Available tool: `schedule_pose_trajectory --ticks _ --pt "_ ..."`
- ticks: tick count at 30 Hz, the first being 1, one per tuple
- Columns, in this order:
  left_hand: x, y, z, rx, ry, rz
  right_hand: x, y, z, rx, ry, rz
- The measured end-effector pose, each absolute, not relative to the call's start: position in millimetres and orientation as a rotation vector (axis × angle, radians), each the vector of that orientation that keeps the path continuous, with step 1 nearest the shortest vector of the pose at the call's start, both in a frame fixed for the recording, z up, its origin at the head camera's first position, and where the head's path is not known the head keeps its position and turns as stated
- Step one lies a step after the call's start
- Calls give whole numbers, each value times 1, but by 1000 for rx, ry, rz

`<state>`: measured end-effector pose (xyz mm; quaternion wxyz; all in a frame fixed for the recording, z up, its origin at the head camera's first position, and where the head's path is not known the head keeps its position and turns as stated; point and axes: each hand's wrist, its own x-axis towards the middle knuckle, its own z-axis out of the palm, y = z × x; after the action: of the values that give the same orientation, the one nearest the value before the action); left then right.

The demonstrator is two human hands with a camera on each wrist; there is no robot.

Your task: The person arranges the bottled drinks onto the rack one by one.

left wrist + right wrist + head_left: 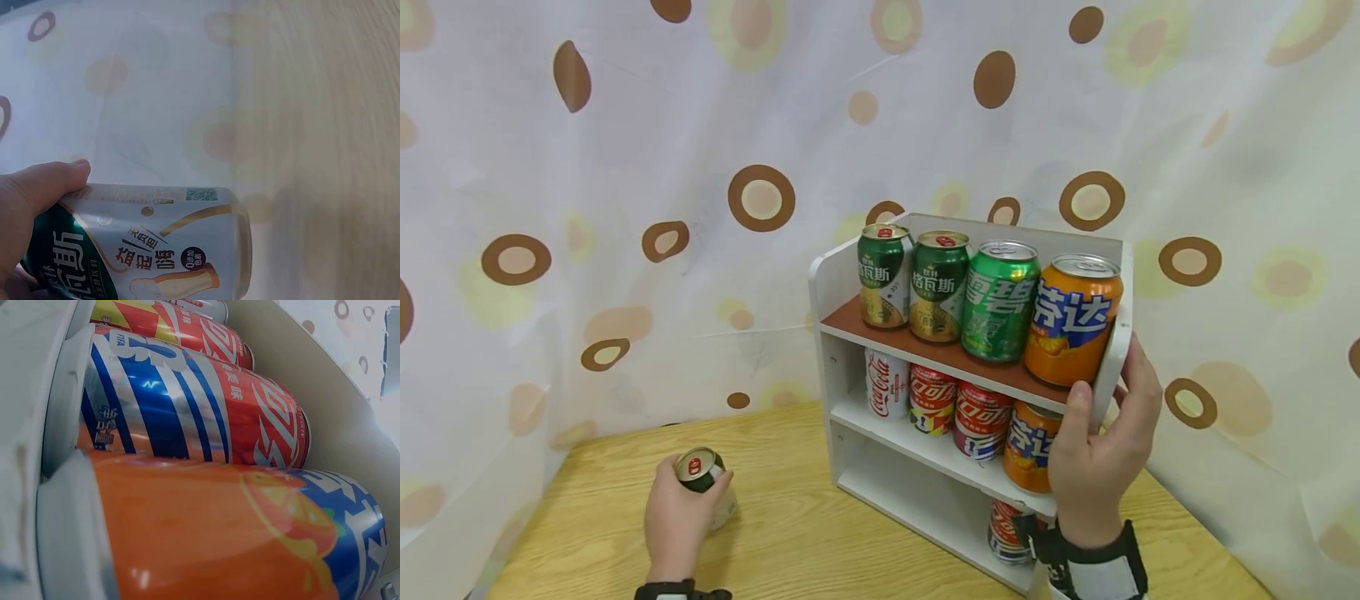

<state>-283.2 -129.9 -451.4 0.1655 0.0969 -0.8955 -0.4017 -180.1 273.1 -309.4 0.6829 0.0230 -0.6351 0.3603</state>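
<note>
My left hand (677, 517) grips a dark green and white drink can (700, 467) near its top, at the table's left. In the left wrist view, the thumb lies along the can (169, 240); whether its base touches the table I cannot tell. A white three-level shelf (910, 521) stands to the right, and my right hand (1101, 454) holds its right side panel, thumb in front and fingers behind. On the top level are two dark green cans (938, 287), a bright green can (1000, 304) and an orange can (1075, 325).
The middle level carries a white cola can (886, 383), two red cans (981, 421) and another orange can (1028, 450). A red can (1006, 533) stands at the bottom level's right end. Behind the wooden table (782, 517) hangs a spotted curtain (850, 133).
</note>
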Motion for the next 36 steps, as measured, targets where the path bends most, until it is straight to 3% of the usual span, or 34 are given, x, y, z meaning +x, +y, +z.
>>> schedule_pose_trajectory --ticks 16,36 --pt "-259 -69 -417 -41 -2551 -1203 -182 279 -314 33 -1445 803" --pt "-250 10 -423 -290 -2557 -1275 -182 277 -313 57 -1431 808"
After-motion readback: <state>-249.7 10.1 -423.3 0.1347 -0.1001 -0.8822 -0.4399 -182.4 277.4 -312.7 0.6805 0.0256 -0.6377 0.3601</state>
